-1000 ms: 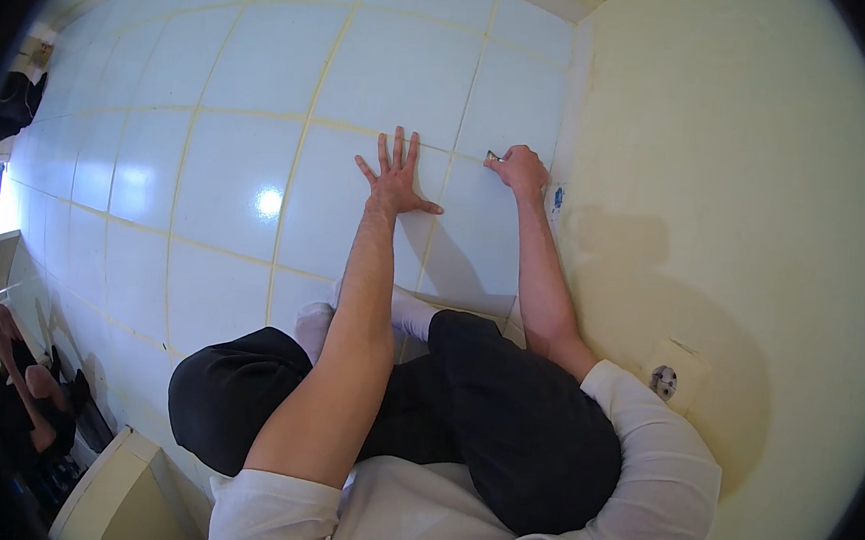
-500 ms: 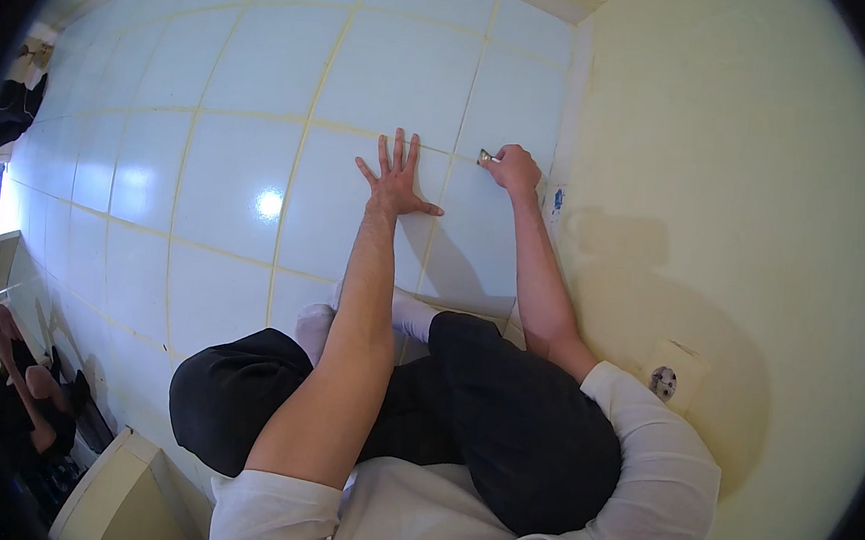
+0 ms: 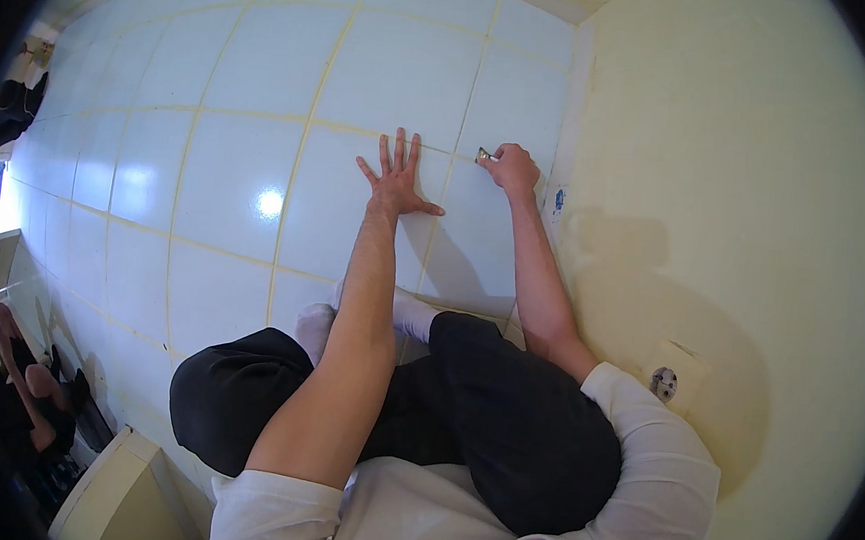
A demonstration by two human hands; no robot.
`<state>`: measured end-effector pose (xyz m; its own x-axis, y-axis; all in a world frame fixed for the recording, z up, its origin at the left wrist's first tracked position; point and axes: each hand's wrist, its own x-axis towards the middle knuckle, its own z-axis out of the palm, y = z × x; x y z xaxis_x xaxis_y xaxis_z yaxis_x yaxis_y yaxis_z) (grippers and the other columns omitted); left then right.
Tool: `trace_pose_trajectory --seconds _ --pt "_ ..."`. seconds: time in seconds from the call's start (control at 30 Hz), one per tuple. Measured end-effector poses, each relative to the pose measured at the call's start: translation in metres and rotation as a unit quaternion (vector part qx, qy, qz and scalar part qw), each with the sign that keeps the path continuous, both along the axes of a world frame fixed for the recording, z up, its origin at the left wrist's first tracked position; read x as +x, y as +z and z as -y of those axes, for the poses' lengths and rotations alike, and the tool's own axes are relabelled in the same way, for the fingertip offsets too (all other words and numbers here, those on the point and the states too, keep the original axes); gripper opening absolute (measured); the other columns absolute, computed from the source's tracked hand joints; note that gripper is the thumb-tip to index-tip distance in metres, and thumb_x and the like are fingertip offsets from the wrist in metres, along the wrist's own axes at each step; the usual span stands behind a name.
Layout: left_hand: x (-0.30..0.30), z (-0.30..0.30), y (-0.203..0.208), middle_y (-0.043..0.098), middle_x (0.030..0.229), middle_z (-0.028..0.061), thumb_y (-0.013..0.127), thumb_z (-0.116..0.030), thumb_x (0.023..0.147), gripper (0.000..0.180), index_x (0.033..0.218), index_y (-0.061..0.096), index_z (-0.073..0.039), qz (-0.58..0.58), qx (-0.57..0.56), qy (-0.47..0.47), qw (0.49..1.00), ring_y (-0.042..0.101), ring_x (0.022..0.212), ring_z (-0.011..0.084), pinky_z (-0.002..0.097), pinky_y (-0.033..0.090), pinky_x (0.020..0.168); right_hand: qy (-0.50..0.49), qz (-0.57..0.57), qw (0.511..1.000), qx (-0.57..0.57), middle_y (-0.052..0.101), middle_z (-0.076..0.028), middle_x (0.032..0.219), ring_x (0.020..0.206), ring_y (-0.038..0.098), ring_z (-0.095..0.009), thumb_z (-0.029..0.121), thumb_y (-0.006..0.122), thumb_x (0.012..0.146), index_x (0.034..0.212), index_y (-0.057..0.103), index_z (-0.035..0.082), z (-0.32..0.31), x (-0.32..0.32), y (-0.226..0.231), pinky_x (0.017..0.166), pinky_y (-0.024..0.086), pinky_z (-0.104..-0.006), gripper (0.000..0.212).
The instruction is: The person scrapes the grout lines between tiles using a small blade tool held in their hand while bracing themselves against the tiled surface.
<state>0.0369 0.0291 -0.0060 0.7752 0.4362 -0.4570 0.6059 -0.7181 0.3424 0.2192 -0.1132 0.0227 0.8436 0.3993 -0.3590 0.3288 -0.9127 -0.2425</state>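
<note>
My left hand (image 3: 396,185) lies flat on the pale blue tiled floor (image 3: 386,76), its fingers spread just below a yellowish grout line. To its right, near the foot of the wall, my right hand (image 3: 514,166) is closed round a small tool (image 3: 485,156). Only the tool's short metallic-looking head shows, pointing left and touching or nearly touching the grout line between two tiles. The fist hides its handle, and it is too small to tell whether it is a brush or a scraper.
A cream wall (image 3: 720,170) rises close on my right, with a socket box (image 3: 663,383) low on it. My legs in black trousers (image 3: 522,427) are folded beneath my arms. A cream cabinet (image 3: 121,494) stands at lower left, beside a dark cluttered pile (image 3: 38,393).
My right hand and the tool have shifted very slightly to the left along the grout line. The left hand stays where it was.
</note>
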Motion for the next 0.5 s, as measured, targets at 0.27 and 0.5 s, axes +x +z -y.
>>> trace_pose_trajectory --seconds 0.27,0.5 --pt "0.0002 0.0006 0.0003 -0.018 0.169 0.0107 0.087 -0.077 0.039 0.167 0.163 -0.011 -0.023 -0.002 -0.006 0.003 1.000 -0.023 0.152 0.0400 0.0825 -0.009 0.107 -0.006 -0.025 1.000 0.007 0.077 -0.007 0.093 0.091 0.073 -0.026 0.046 0.085 0.074 0.095 0.078 0.013 0.0019 0.0005 0.0005 0.080 0.055 -0.0414 0.041" --pt "-0.0024 0.0000 -0.0008 -0.018 0.169 0.0107 0.087 -0.077 0.039 0.167 0.163 -0.010 -0.022 0.006 -0.001 0.005 1.000 -0.023 0.152 0.0402 0.0823 -0.009 0.107 0.011 -0.019 0.999 -0.037 0.077 -0.007 0.098 0.094 0.073 -0.025 0.049 0.085 0.073 0.102 0.077 0.015 -0.0004 0.0057 0.0017 0.080 0.056 -0.0406 0.046"
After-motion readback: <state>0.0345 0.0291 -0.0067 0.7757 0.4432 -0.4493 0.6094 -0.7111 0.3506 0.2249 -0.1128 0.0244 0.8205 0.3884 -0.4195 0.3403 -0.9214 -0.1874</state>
